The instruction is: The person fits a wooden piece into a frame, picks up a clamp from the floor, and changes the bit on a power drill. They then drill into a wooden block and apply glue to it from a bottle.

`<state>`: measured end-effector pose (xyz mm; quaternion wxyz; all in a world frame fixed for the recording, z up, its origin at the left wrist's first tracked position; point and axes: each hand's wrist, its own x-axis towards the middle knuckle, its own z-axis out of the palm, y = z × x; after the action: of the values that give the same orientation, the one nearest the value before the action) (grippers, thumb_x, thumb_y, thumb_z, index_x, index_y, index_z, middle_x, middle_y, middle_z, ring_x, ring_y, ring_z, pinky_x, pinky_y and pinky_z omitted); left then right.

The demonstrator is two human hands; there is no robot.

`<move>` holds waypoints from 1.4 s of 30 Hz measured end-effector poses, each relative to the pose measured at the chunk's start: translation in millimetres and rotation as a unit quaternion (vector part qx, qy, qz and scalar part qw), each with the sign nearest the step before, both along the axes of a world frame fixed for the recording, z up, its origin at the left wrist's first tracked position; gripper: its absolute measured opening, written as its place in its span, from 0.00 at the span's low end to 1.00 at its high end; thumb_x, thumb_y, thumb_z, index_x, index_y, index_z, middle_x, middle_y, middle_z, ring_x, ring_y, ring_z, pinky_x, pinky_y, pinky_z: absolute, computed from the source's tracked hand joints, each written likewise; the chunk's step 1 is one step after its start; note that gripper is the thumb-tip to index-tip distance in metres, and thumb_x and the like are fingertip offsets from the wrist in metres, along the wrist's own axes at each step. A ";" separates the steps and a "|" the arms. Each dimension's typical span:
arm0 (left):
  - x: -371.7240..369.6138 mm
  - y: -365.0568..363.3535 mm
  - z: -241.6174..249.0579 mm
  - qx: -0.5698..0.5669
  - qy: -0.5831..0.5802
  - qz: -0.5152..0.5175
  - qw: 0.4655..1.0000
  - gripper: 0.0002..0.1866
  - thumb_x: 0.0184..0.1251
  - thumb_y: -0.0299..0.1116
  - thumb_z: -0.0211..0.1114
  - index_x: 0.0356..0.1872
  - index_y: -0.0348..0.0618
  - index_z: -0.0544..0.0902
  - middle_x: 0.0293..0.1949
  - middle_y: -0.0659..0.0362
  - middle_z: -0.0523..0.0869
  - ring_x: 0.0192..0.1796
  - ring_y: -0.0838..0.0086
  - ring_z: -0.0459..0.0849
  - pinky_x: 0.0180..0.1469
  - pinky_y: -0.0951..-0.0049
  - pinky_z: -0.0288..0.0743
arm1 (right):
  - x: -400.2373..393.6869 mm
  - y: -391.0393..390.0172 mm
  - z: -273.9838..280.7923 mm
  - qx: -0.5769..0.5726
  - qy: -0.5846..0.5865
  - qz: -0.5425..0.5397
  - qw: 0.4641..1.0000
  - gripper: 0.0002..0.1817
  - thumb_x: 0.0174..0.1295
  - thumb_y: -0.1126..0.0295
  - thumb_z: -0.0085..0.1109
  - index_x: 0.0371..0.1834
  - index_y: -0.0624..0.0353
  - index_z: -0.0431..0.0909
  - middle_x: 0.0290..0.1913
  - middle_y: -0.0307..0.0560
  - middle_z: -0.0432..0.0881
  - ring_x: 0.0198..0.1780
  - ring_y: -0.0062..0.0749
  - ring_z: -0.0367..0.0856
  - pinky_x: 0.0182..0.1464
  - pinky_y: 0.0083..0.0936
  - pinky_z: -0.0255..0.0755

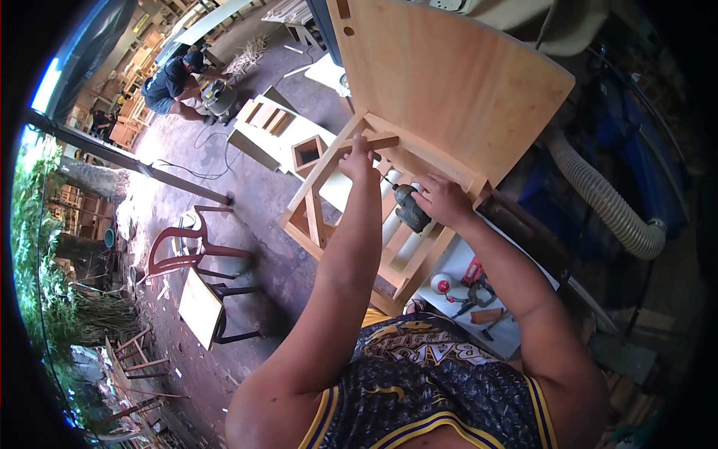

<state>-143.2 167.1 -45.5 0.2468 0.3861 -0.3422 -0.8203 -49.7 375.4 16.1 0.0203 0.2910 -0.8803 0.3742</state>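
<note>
My left hand is closed round a short wooden piece near the inner side of a wooden frame. In my right hand is a dark power drill, its bit pointing up and left toward my left hand. A wide wooden panel stands upright along the far right side of the frame. Pale slats cross the inside of the frame below the drill. Whether the bit touches any wood cannot be made out.
A red-and-black tool lies on a light surface at lower right. A ribbed hose runs along the right. Plastic chairs stand left. Another person crouches by a round machine at upper left.
</note>
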 end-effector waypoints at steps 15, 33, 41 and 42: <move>-1.2 5.9 6.6 0.030 0.024 0.036 0.999 0.29 0.65 0.44 0.69 0.53 0.36 0.64 0.46 0.52 0.77 0.38 0.67 0.82 0.27 0.70 0.75 | -1.7 -2.1 -5.1 -0.006 -0.051 -0.004 0.999 0.13 0.58 0.65 0.63 0.46 0.55 0.81 0.28 0.47 0.83 0.34 0.47 0.83 0.38 0.38 0.77; -3.0 1.7 22.0 0.064 -0.027 0.085 0.994 0.27 0.67 0.45 0.64 0.55 0.32 0.68 0.44 0.48 0.80 0.36 0.62 0.84 0.28 0.65 0.80 | -94.4 -131.7 -47.9 -0.583 -0.479 -0.267 0.599 0.19 0.66 0.54 0.60 0.48 0.59 0.76 0.34 0.43 0.81 0.30 0.28 0.79 0.34 0.26 0.79; -12.3 -17.0 -21.5 0.011 0.022 0.102 0.994 0.29 0.62 0.45 0.68 0.55 0.30 0.75 0.48 0.48 0.83 0.44 0.60 0.84 0.42 0.61 0.80 | -124.1 -152.5 -107.6 -0.614 -0.425 -0.306 0.591 0.20 0.62 0.47 0.62 0.36 0.52 0.75 0.19 0.37 0.73 0.17 0.20 0.71 0.21 0.14 0.70; -19.5 -20.6 -37.4 -0.040 -0.036 0.118 0.992 0.31 0.60 0.46 0.69 0.56 0.30 0.75 0.51 0.47 0.83 0.47 0.60 0.84 0.48 0.62 0.79 | -121.8 -150.3 -104.7 -0.615 -0.444 -0.271 0.593 0.20 0.62 0.45 0.62 0.37 0.51 0.75 0.22 0.37 0.74 0.19 0.20 0.72 0.20 0.15 0.68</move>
<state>-162.7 146.6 -82.9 0.3446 0.4430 -0.3351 -0.7567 -171.4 225.0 -88.6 -0.0987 -0.2443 -0.3795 0.8869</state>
